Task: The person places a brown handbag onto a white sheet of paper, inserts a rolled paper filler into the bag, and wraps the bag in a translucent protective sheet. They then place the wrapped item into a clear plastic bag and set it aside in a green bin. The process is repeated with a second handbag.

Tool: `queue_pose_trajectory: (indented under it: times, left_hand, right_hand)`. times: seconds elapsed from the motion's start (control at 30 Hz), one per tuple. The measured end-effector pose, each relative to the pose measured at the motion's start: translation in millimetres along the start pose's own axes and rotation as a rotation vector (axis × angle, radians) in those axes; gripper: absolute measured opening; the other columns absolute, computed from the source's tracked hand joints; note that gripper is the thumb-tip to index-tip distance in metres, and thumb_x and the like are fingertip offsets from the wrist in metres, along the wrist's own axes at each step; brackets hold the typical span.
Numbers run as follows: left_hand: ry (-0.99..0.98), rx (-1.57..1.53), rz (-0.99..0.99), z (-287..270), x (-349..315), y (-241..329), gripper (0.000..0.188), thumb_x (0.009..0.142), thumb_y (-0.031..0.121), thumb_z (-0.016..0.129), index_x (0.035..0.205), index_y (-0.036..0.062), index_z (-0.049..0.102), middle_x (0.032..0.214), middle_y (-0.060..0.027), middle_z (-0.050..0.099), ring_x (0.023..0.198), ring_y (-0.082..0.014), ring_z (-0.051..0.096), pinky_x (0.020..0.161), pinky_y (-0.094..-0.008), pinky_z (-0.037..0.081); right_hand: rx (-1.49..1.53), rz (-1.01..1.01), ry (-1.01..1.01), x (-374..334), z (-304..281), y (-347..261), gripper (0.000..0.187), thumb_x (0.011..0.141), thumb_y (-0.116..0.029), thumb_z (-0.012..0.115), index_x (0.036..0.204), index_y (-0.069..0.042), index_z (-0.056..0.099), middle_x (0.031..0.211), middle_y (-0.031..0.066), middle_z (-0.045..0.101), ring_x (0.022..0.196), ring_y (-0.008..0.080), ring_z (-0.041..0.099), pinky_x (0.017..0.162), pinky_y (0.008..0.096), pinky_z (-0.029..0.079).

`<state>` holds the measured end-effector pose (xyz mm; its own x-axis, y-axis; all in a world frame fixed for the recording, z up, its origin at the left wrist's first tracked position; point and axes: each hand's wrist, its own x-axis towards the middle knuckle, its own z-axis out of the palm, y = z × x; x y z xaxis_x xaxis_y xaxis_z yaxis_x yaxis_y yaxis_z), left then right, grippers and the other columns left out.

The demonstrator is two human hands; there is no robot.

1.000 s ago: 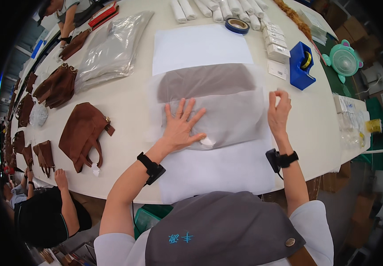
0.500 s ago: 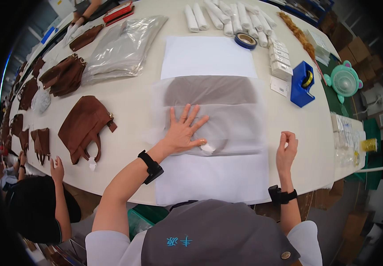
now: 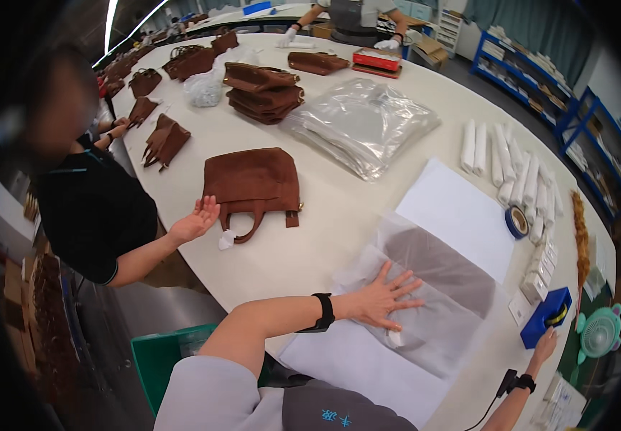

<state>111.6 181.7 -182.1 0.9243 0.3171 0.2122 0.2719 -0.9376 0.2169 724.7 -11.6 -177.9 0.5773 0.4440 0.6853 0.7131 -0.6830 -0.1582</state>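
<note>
My left hand (image 3: 386,298) lies flat with fingers spread on a translucent wrapping sheet (image 3: 445,337). Through the sheet a dark flat shape (image 3: 439,269) shows; its kind is hard to make out. By my thumb is a small white piece (image 3: 395,339). Beneath everything lies white paper (image 3: 461,215). At the right, my right hand (image 3: 544,345) has its fingers drawn together at the blue tape dispenser (image 3: 540,325), close to its yellow tape roll (image 3: 558,314). Whatever thin thing is between those fingertips is too small to see.
A brown handbag (image 3: 253,179) lies left, beside a co-worker's raised hand (image 3: 197,219). Clear plastic bags (image 3: 368,122), white rolls (image 3: 518,169) and a dark tape roll (image 3: 516,222) lie farther back. A green fan (image 3: 599,332) stands right. Another person works across the table.
The view has swung left, showing more of the co-worker and handbags. My right hand has moved from beside the white paper to the tape dispenser. The left stays flat on the wrapping.
</note>
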Motion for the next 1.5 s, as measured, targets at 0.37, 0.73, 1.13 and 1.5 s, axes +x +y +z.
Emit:
queue_pose_trajectory:
  times: [0.37, 0.73, 1.13, 1.5]
  left_hand:
    - [-0.112, -0.073, -0.067, -11, -10, -1, 0.072, 0.09, 0.064, 0.038, 0.149, 0.0249, 0.023, 0.157, -0.0137, 0.001, 0.144, -0.0355, -0.007, 0.102, -0.0727, -0.005]
    - [-0.118, -0.076, -0.09, -10, -22, 3, 0.074, 0.088, 0.063, 0.042, 0.149, 0.0261, 0.021, 0.157, -0.0148, 0.001, 0.144, -0.0365, -0.005, 0.102, -0.0727, -0.005]
    - [-0.095, 0.041, -0.125, 7, -22, -9, 0.076, 0.086, 0.069, 0.037, 0.149, 0.03, 0.022, 0.157, -0.0127, 0.007, 0.144, -0.0386, 0.001, 0.1, -0.0747, -0.002]
    - [-0.193, 0.048, -0.138, -11, -7, 0, 0.077, 0.084, 0.071, 0.042, 0.147, 0.0282, 0.029, 0.157, -0.0114, 0.007, 0.144, -0.0366, -0.003, 0.102, -0.0724, -0.004]
  right_hand:
    - [1.215, 0.631, -0.558, 8, 59, 58, 0.041, 0.091, -0.026, 0.058, 0.118, 0.004, 0.056, 0.109, 0.0134, 0.057, 0.1, 0.0192, 0.055, 0.084, 0.0255, 0.045]
    - [0.815, 0.62, -0.317, -103, -19, -46, 0.023, 0.078, -0.013, 0.059, 0.089, 0.007, 0.062, 0.086, 0.0116, 0.061, 0.079, 0.0226, 0.056, 0.072, 0.0344, 0.046]
    - [1.114, -0.136, -1.3, -23, -134, -315, 0.02, 0.092, -0.014, 0.057, 0.098, 0.004, 0.064, 0.072, 0.003, 0.06, 0.063, 0.0098, 0.058, 0.059, 0.025, 0.049]
    - [0.482, -1.041, -1.499, -45, -96, -427, 0.034, 0.076, -0.014, 0.056, 0.107, -0.002, 0.061, 0.078, 0.014, 0.064, 0.071, 0.0277, 0.062, 0.067, 0.0387, 0.048]
